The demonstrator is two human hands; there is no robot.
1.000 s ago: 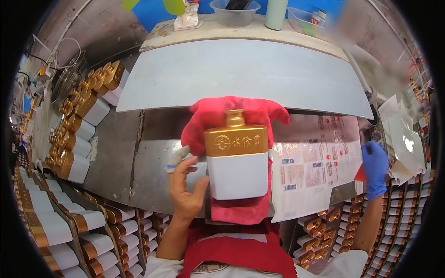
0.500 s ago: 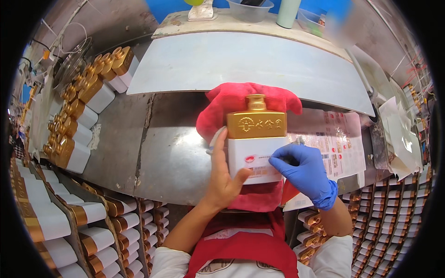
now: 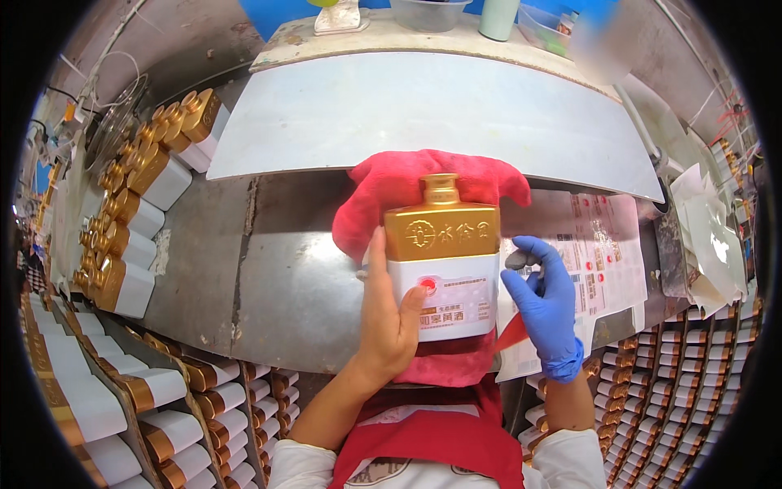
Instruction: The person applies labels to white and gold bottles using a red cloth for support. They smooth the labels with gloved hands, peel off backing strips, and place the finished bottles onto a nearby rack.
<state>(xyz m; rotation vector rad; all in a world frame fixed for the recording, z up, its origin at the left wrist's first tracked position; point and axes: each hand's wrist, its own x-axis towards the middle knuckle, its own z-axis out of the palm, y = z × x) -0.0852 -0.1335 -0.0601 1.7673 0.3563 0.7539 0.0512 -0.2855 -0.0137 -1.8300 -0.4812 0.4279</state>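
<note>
A flat-sided bottle with a gold shoulder and neck and a white lower body lies face up on a red cloth. Its white front bears a printed pattern with a red round mark. My bare left hand grips the bottle's left side, the thumb lying on the front next to that mark. Off the bottle's right side is my right hand in a blue glove, its thumb and fingers curled round a small dark grey lump. The rest of that lump is hidden by the fingers.
Printed sheets lie right of the bottle on the metal table. A pale board spans the back. Similar bottles stand in rows at the left; racked bottles fill both lower sides. Crumpled white paper sits far right.
My right hand has moved from the bottle's front to the right, clear of it. The bottle has shifted slightly left and down with my left hand, and more of its printed front shows.
</note>
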